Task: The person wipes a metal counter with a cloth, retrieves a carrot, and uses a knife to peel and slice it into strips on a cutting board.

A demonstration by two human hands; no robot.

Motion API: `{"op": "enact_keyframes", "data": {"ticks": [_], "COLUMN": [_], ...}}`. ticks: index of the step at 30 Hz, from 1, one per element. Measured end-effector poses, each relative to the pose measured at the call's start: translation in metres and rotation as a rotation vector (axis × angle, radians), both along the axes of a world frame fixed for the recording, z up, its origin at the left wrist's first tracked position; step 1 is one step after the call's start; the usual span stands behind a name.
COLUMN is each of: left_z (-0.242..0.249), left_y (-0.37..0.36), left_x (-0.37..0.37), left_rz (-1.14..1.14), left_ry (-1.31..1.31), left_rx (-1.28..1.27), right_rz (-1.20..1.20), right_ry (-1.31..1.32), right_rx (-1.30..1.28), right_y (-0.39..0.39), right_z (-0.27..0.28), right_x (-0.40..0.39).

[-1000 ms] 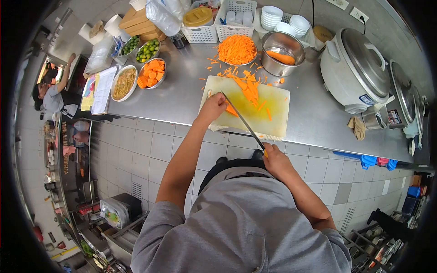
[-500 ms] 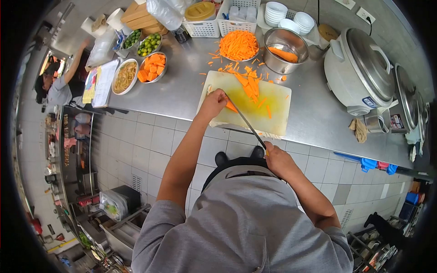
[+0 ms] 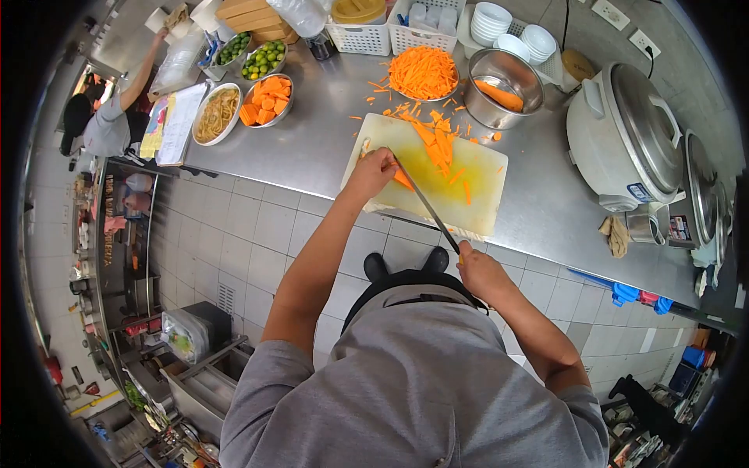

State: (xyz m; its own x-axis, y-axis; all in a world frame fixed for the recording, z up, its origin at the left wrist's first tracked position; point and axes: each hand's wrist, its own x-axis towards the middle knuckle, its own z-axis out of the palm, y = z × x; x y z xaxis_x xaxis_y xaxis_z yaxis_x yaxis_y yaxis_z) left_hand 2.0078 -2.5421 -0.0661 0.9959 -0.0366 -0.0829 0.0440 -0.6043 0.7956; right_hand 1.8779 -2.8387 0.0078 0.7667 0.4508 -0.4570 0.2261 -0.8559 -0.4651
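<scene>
1. Bare left hand (image 3: 376,170), hold unclear, curls beside the tip of the long steel knife (image 3: 426,203); slipping could cut it.
2. Orange carrot piece (image 3: 402,179), on the rectangular white board (image 3: 485,173), could skid if unpinned.
3. Right hand (image 3: 480,273) closes round the knife's handle; twisting could misdirect it.
</scene>
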Motion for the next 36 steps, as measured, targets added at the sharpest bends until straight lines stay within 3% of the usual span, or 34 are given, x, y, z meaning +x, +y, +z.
{"op": "enact_keyframes", "data": {"ticks": [12,16,21,23,24,26,33,36], "left_z": [-0.009,-0.007,0.003,0.014,0.013,0.013,0.03,0.031], "left_y": [0.006,0.012,0.017,0.014,0.014,0.012,0.013,0.012], "left_x": [0.002,0.0,-0.002,-0.006,-0.007,-0.006,-0.014,-0.02], "left_rz": [-0.007,0.012,-0.023,-0.105,-0.102,-0.233,-0.218,-0.185], "left_ry": [0.11,0.213,0.297,0.145,0.148,-0.04,0.002,0.055], "left_rx": [-0.058,-0.306,-0.491,-0.19,-0.187,0.068,0.116,0.146], "right_rz": [-0.039,-0.054,-0.285,-0.28,-0.275,-0.269,-0.249,-0.268], "right_ry": [-0.048,-0.018,-0.049,-0.087,-0.126,-0.066,0.063,-0.031], "right_rx": [0.113,0.216,0.077,0.126,0.174,0.187,0.219,0.184], "right_y": [0.036,0.018,0.004,-0.002,-0.004,-0.007,-0.025,-0.029], "right_z": [-0.046,-0.04,-0.013,-0.014,-0.015,-0.018,-0.024,-0.026], "right_x": [0.041,0.058,0.047,0.038,0.035,0.032,0.025,0.023]}}
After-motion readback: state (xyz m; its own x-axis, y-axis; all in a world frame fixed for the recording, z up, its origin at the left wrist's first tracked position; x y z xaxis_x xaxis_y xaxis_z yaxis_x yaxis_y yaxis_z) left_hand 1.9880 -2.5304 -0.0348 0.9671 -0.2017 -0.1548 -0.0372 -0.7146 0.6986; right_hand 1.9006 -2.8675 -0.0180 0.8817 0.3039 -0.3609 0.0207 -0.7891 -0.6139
